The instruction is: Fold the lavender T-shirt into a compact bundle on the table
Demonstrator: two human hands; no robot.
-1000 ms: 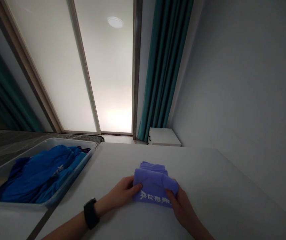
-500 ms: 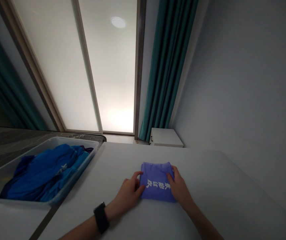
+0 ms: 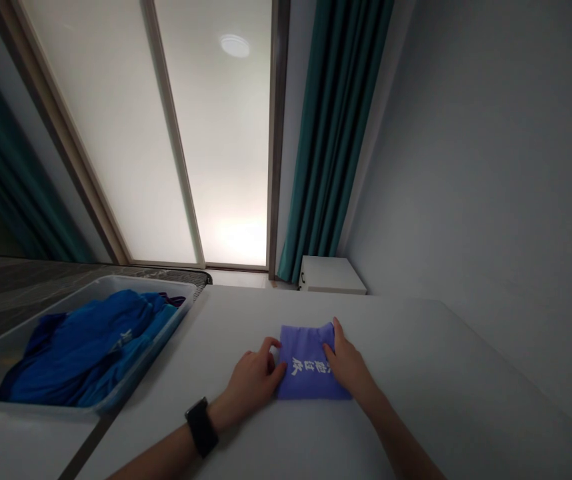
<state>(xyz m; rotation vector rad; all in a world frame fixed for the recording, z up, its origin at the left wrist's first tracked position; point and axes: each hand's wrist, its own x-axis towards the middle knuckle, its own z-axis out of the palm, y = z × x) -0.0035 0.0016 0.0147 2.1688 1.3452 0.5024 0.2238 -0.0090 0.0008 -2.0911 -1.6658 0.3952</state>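
A folded purple garment with white printed characters lies flat on the white table in front of me. My left hand, with a black watch on its wrist, grips the garment's left edge between a bent index finger and the thumb; its other fingers are curled under. On the opposite side, my right hand holds the upper right edge, thumb on top of the cloth and fingers along the outer side. That hand covers part of the lettering.
To the left stands a translucent plastic bin with blue clothes heaped in it. The white table extends to the right toward a grey wall. Beyond its far edge are a small white cabinet, a teal curtain and frosted sliding doors.
My right hand has shifted slightly up and left along the garment's right edge, covering more of the lettering. The left hand stays at the left edge, moving only slightly.
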